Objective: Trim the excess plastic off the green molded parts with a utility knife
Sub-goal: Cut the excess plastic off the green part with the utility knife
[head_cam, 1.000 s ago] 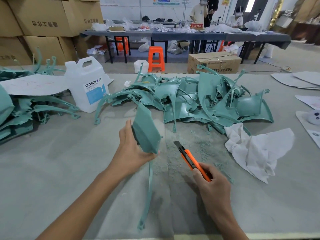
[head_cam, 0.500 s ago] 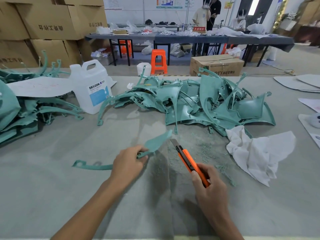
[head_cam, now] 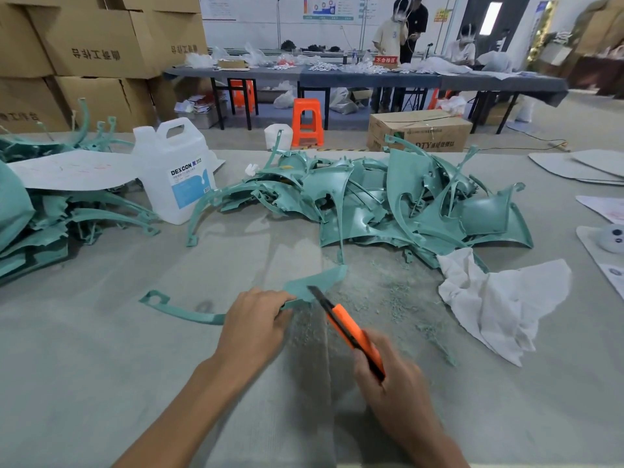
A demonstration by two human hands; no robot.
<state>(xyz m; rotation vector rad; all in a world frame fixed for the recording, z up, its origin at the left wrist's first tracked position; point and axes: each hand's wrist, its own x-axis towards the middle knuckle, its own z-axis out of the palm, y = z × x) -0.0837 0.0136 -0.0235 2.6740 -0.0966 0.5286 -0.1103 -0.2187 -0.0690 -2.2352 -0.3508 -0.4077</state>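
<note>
Head view has your left hand (head_cam: pixel 256 319) curled over the green molded part (head_cam: pixel 317 282) at centre frame. It pinches the part where the thin arm meets the broad blade-shaped end. Your right hand (head_cam: pixel 395 383) is wrapped round the orange utility knife (head_cam: pixel 351 329), whose dark blade tip sits on or at the edge of that broad end; blur hides the exact contact.

The main risk is your left fingertips, which lie just beside the blade. If the knife skips off the flash or you draw it toward that hand, it could catch them. The part's long arm runs out toward the left of the frame with only your grip steadying it, so a hard stroke could twist it. The green shavings (head_cam: pixel 398 295) scattered on the table (head_cam: pixel 101 366) right of the part would likely let it slide.

Around you:
- **Upper centre:** the pile of green parts (head_cam: pixel 388 204), with one thin leg reaching down close to the held part's tip. It could snag if you push the part forward.
- **Right:** a white cloth (head_cam: pixel 499 298), near the shavings but apart from the knife.
- **Upper left:** a white jug (head_cam: pixel 175 173) and a second stack of green parts (head_cam: pixel 50 224), well clear.
</note>
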